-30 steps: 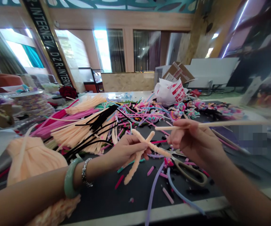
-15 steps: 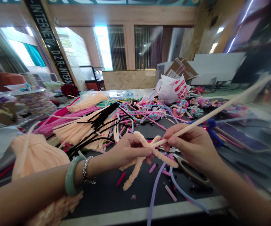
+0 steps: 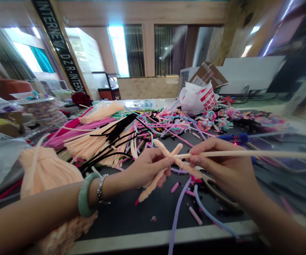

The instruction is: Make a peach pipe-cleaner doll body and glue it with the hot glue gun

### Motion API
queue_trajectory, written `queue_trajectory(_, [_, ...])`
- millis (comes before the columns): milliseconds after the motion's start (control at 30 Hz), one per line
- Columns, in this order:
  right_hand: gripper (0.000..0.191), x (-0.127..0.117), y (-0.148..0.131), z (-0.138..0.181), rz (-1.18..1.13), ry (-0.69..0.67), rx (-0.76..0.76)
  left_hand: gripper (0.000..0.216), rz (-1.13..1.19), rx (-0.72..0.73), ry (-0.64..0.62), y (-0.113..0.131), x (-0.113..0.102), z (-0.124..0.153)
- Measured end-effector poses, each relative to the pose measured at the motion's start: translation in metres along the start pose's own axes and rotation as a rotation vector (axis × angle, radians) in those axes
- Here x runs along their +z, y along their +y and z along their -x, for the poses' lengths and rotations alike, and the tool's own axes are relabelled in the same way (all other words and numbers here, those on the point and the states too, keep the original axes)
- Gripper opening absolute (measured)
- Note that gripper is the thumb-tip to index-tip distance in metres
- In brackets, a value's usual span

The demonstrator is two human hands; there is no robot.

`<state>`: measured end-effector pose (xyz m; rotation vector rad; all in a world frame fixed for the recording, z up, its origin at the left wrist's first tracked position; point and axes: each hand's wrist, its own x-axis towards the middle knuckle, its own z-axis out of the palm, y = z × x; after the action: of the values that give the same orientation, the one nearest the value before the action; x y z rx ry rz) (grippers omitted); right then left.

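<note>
Thumb and fingers of my left hand [image 3: 153, 165] pinch the middle of a peach pipe-cleaner figure [image 3: 185, 166], whose twisted limbs stick out on several sides. From its centre a long, pale peach pipe cleaner [image 3: 270, 153] runs out to the right. My right hand [image 3: 222, 166] is closed on this stem a short way from the figure, and the free end reaches the right edge of the view, nearly level. Scissors [image 3: 219, 191] lie on the dark table under my right hand, partly hidden by it. The blue glue gun [image 3: 232, 139] with a red light lies just behind it.
Bundles of peach pipe cleaners [image 3: 89, 145] and black ones [image 3: 122, 127] are heaped at the left. A thick peach bundle [image 3: 48, 166] lies by my left forearm. Behind are a white plastic bag [image 3: 198, 98] and a cardboard box [image 3: 208, 75]. Purple stems [image 3: 178, 212] and cut scraps lie in front.
The long stem has swung down from slanting up to the right to nearly level. The figure has turned a little in my left hand, and the whole view has shifted slightly.
</note>
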<state>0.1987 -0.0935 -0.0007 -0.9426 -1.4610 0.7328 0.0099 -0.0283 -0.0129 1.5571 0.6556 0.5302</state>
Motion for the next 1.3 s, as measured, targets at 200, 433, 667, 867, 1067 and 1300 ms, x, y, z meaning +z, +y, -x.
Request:
queue_trajectory(200, [0.006, -0.001, -0.003, 0.000, 0.138, 0.145, -0.084, 0.010, 0.066, 0.036, -0.037, -0.012, -0.003, -0.005])
queue_trajectory(433, [0.007, 0.000, -0.004, 0.001, 0.103, 0.140, -0.069, 0.017, 0.127, 0.042, -0.096, -0.006, 0.000, -0.002])
queue_trajectory(667, [0.001, -0.004, -0.009, -0.002, 0.090, 0.100, -0.080, 0.023, 0.178, 0.023, -0.069, -0.006, 0.000, -0.001])
queue_trajectory(867, [0.009, -0.013, -0.004, -0.008, 0.334, 0.030, -0.130, 0.021, 0.209, 0.003, -0.117, -0.003, 0.001, 0.001])
queue_trajectory(1067, [0.016, -0.012, 0.003, -0.011, 0.390, -0.206, -0.096, 0.017, 0.183, 0.011, -0.097, -0.001, 0.004, 0.002])
queue_trajectory(1300, [0.012, 0.001, 0.004, -0.006, 0.325, -0.269, -0.017, 0.018, 0.083, 0.039, -0.028, -0.004, 0.005, 0.003])
